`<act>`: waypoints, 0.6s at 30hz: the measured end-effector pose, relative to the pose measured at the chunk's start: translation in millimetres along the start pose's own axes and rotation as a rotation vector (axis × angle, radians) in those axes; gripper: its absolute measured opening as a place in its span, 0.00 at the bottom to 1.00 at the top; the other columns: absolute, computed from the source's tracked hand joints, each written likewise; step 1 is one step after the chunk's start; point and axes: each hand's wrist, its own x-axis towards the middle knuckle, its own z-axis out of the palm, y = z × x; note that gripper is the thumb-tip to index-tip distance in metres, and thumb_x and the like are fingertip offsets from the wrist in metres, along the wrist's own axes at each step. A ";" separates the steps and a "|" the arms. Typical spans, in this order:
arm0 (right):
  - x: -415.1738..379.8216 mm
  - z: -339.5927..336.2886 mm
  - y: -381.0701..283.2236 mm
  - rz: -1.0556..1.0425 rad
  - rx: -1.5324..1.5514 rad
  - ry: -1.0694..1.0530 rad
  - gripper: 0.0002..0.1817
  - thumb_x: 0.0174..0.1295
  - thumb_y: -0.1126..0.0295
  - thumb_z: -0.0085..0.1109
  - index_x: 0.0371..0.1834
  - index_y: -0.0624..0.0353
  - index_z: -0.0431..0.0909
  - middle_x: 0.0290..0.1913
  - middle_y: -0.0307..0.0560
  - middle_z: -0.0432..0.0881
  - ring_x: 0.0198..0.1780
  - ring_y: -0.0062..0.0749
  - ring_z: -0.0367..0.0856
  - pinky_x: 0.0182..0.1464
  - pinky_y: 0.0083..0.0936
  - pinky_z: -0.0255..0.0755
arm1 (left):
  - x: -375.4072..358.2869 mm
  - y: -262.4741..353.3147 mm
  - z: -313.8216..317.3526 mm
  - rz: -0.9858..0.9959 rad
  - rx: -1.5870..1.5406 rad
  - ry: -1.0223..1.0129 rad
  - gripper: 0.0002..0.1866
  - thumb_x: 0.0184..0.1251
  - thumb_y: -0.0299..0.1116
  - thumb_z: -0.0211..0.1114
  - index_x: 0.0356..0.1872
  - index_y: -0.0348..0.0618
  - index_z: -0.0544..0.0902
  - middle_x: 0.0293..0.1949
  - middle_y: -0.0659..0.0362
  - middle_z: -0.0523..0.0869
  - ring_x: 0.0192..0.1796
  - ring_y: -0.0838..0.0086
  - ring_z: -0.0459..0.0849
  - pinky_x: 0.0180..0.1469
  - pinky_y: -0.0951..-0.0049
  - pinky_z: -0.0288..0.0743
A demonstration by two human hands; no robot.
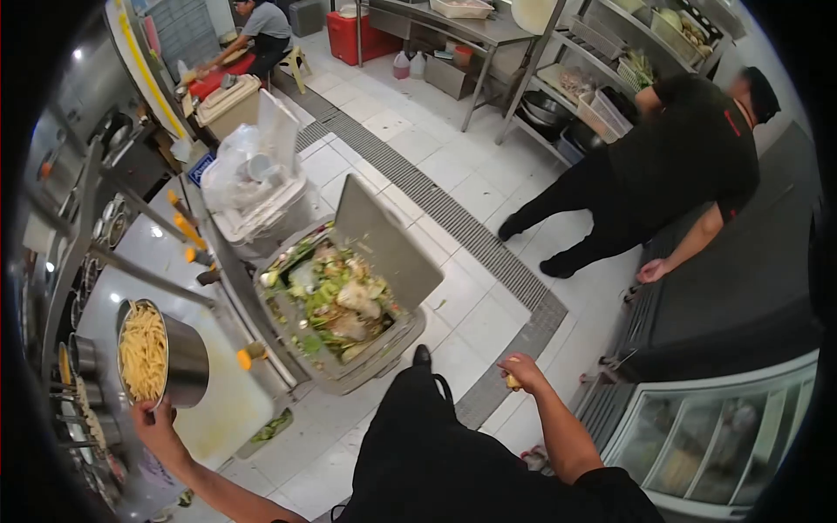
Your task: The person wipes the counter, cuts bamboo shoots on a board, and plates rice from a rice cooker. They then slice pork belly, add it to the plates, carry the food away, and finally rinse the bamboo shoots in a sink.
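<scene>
My left hand (155, 425) is closed on the near rim of a steel pot (187, 357), which tilts so that its mouth faces me. Pale yellow strips (144, 349), like cut fries or pasta, fill the pot to near its rim. Below it lies a white cutting board (228, 410) on the steel counter (139, 253). Out over the floor, my right hand (523, 373) is closed around a small yellowish piece, too small to name. Between my hands stands an open grey waste bin (384, 344) full of vegetable scraps (344, 292).
Behind the bin is a white container (261, 209) topped with plastic bags. Knives with yellow handles (187, 228) line the counter's edge. One person (671, 166) stands by the shelving rack (567, 96); another (261, 35) sits at the back. A floor grate (436, 196) crosses the tiles. A glass-topped freezer (715, 436) is at right.
</scene>
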 end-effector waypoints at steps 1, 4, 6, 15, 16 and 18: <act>3.3 -15.1 -32.9 0.005 -0.062 -0.033 0.11 0.64 0.63 0.68 0.38 0.55 0.76 0.28 0.44 0.82 0.21 0.31 0.79 0.16 0.30 0.70 | -10.5 7.8 16.8 0.023 -0.041 0.020 0.13 0.59 0.23 0.72 0.33 0.41 0.72 0.38 0.63 0.76 0.38 0.77 0.75 0.42 0.76 0.73; 29.6 -63.7 -80.9 -0.082 -0.112 -0.037 0.12 0.65 0.61 0.68 0.38 0.55 0.75 0.29 0.43 0.82 0.20 0.30 0.79 0.15 0.28 0.69 | -22.1 33.2 79.2 0.192 -0.020 0.027 0.14 0.55 0.20 0.71 0.32 0.42 0.72 0.41 0.61 0.76 0.45 0.74 0.76 0.52 0.73 0.71; 29.1 -97.6 -98.6 -0.035 0.092 -0.077 0.13 0.66 0.59 0.68 0.38 0.53 0.75 0.29 0.43 0.82 0.22 0.28 0.79 0.17 0.27 0.71 | -28.2 64.0 126.0 0.244 -0.078 -0.023 0.14 0.53 0.19 0.71 0.32 0.42 0.72 0.43 0.60 0.75 0.48 0.73 0.76 0.56 0.72 0.69; 71.8 -237.4 -24.3 0.234 0.703 -0.125 0.18 0.74 0.43 0.51 0.44 0.44 0.72 0.33 0.43 0.82 0.28 0.34 0.81 0.26 0.32 0.75 | -51.6 162.3 321.8 0.354 -0.266 -0.232 0.15 0.42 0.16 0.69 0.31 0.42 0.75 0.56 0.55 0.75 0.59 0.66 0.75 0.63 0.70 0.66; 77.1 -248.4 -21.6 0.218 0.729 -0.116 0.18 0.74 0.43 0.51 0.44 0.44 0.72 0.33 0.43 0.82 0.28 0.34 0.81 0.26 0.32 0.75 | -54.0 173.3 341.3 0.374 -0.280 -0.252 0.15 0.42 0.16 0.69 0.31 0.42 0.75 0.56 0.55 0.75 0.59 0.66 0.75 0.63 0.70 0.66; 87.7 -272.9 -11.8 0.218 0.816 -0.092 0.16 0.75 0.44 0.50 0.46 0.43 0.72 0.35 0.42 0.83 0.32 0.33 0.82 0.34 0.36 0.77 | -62.2 178.9 376.3 0.274 -0.252 -0.321 0.15 0.42 0.18 0.69 0.31 0.41 0.75 0.53 0.56 0.76 0.57 0.67 0.75 0.62 0.71 0.66</act>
